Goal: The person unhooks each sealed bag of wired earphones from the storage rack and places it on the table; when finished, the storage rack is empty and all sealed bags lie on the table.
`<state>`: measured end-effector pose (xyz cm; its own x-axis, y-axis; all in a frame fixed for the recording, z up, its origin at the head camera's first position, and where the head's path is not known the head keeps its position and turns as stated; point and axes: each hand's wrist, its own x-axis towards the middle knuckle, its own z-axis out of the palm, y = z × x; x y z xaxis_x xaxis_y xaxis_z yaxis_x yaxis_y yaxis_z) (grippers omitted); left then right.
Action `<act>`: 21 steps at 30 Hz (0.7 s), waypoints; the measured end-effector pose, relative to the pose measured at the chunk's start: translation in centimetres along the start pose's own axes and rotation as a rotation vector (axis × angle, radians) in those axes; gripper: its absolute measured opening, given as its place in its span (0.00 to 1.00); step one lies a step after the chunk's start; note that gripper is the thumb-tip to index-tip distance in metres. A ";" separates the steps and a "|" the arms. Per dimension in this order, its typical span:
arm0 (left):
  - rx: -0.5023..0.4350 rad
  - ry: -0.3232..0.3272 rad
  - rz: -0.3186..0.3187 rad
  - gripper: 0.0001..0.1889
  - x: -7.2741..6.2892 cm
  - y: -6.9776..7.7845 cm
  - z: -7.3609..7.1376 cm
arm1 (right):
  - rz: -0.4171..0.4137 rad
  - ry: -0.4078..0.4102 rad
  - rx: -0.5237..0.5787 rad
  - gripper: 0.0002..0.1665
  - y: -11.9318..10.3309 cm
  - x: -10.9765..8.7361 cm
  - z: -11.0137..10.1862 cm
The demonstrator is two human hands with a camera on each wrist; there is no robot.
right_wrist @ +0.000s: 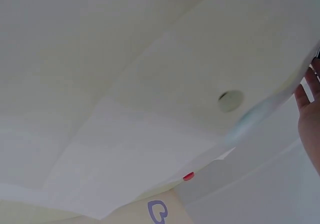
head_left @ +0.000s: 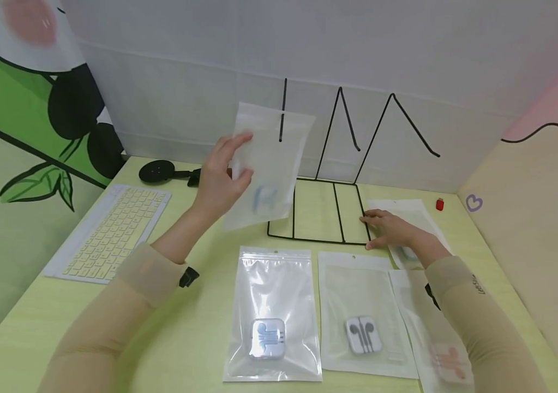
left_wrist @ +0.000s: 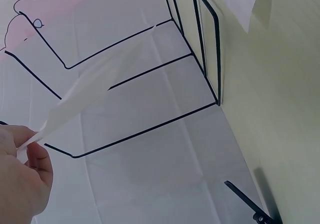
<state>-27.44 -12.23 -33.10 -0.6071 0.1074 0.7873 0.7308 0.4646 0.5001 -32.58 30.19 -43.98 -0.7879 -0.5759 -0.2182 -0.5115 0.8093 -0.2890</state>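
Note:
Raised above the table, my left hand [head_left: 222, 177] pinches the left edge of a frosted zip bag [head_left: 274, 158], inside which something bluish shows faintly. The left wrist view has the same bag [left_wrist: 85, 91] nearly edge-on between thumb and fingers. Behind it stands a black wire rack [head_left: 330, 240] with tall bent prongs. At the rack's right end is my right hand [head_left: 391, 226], its fingertips touching the wire and its fingers loosely extended. Under the right forearm lies another frosted bag [head_left: 411, 210]. In the right wrist view, the right hand [right_wrist: 311, 116] is only partly visible.
In front lie a shiny clear bag [head_left: 279, 284] and a frosted bag [head_left: 352, 289], both with cased earphones; a third bag [head_left: 416, 305] is partly under the right sleeve. A white keyboard [head_left: 112, 234] and a black round-headed object [head_left: 157, 171] are left. A red piece [head_left: 439, 204] sits back right.

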 end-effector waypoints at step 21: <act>0.023 -0.024 0.064 0.31 -2.4 3.0 -2.3 | -0.008 0.004 -0.012 0.52 -0.2 0.1 -0.1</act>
<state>-23.10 -13.13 -32.68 -0.5668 0.1586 0.8084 0.7611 0.4764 0.4402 -32.55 30.00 -43.86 -0.7851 -0.5817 -0.2126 -0.5215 0.8061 -0.2798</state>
